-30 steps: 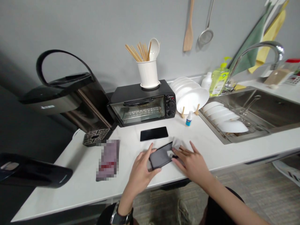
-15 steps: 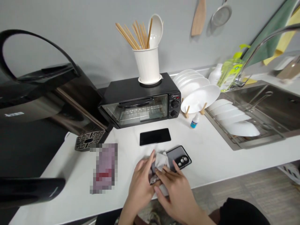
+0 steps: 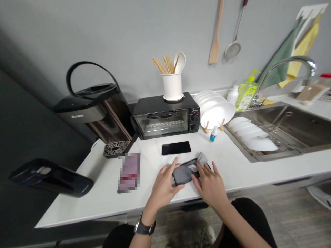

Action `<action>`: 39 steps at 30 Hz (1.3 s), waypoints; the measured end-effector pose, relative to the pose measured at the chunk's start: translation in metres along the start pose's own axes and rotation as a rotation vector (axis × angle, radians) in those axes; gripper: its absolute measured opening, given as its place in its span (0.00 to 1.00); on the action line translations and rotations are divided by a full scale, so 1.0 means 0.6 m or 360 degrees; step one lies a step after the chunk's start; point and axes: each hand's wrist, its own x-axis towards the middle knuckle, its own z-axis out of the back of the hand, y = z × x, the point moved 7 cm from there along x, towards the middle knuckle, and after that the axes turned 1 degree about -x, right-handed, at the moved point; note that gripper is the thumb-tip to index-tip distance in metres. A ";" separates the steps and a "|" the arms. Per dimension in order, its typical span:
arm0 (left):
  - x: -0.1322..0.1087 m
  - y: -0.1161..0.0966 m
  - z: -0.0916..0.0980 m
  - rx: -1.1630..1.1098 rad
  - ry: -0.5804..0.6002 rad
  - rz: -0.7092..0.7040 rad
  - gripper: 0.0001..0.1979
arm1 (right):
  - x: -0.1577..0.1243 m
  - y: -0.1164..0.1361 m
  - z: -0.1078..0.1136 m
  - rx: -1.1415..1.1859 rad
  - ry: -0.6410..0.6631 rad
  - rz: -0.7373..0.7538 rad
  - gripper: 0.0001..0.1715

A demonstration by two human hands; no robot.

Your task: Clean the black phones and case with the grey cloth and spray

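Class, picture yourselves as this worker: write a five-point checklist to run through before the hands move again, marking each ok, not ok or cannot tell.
1. Left hand steadies the left end of the grey phone case: ok, fingers and thumb are on it.
2. Right hand is on the light grey cloth: ok, its fingers rest there.
3. Whole case surface visible for inspection: not ok, the cloth and right hand cover part of the right end.
4. Black smartphone is clear of both hands: ok, it lies beyond the case.
5. Small blue-labelled bottle is tightly closed: cannot tell.
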 end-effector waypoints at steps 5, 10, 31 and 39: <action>-0.003 0.004 0.000 -0.0007 -0.0034 -0.0069 0.47 | 0.017 0.126 -0.023 0.0194 0.0036 0.0051 0.21; -0.010 0.008 -0.001 0.0113 -0.0064 -0.0067 0.47 | 0.003 0.147 -0.015 0.0503 0.0219 0.0234 0.16; 0.007 0.004 -0.005 0.0051 0.0043 -0.0107 0.47 | 0.008 0.106 -0.012 0.0380 0.0141 0.0202 0.18; 0.000 0.008 -0.007 0.0032 0.0047 -0.0070 0.51 | -0.017 0.074 -0.002 0.0432 0.0257 0.0332 0.14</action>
